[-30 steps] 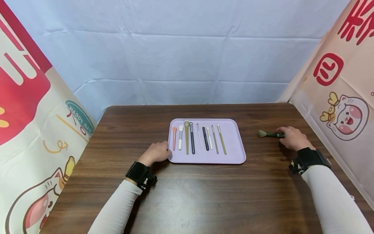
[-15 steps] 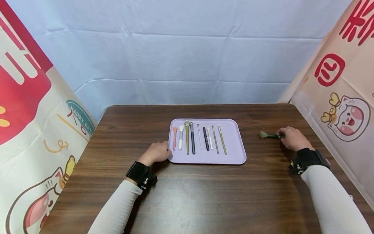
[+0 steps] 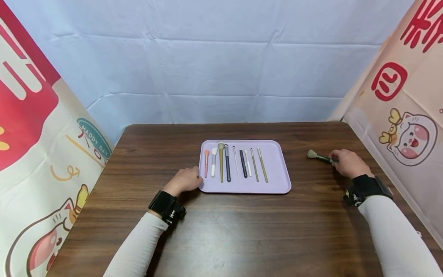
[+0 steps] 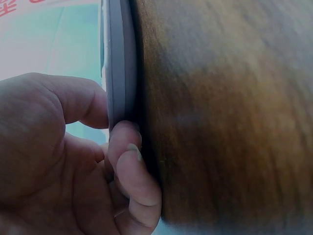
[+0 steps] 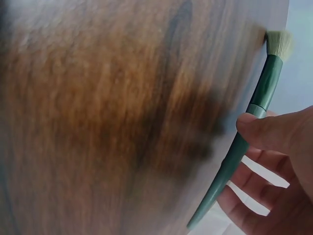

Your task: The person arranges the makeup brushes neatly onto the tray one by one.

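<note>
A lilac tray point(image 3: 282, 181) lies mid-table with several makeup brushes point(image 3: 227, 163) laid side by side on it. My left hand point(image 3: 185, 180) pinches the tray's front-left rim. In the left wrist view the thumb lies over the tray edge point(image 4: 117, 63) and curled fingers point(image 4: 132, 166) tuck beneath it. To the right of the tray, my right hand point(image 3: 347, 163) grips the handle of a green brush point(image 3: 318, 156), whose pale bristles point left toward the tray. In the right wrist view the green brush point(image 5: 266, 88) runs between the thumb and fingers of my right hand point(image 5: 266, 161).
The dark wooden table point(image 3: 221, 231) is boxed in by a pale blue backdrop point(image 3: 214, 69) behind and printed cartoon banners on the left point(image 3: 41, 134) and right point(image 3: 405, 115). Bare wood lies in front of the tray and between the tray and my right hand.
My right hand has tightened on the green brush, and its bristle end has tipped up and slightly away. The left hand and tray have not moved.
</note>
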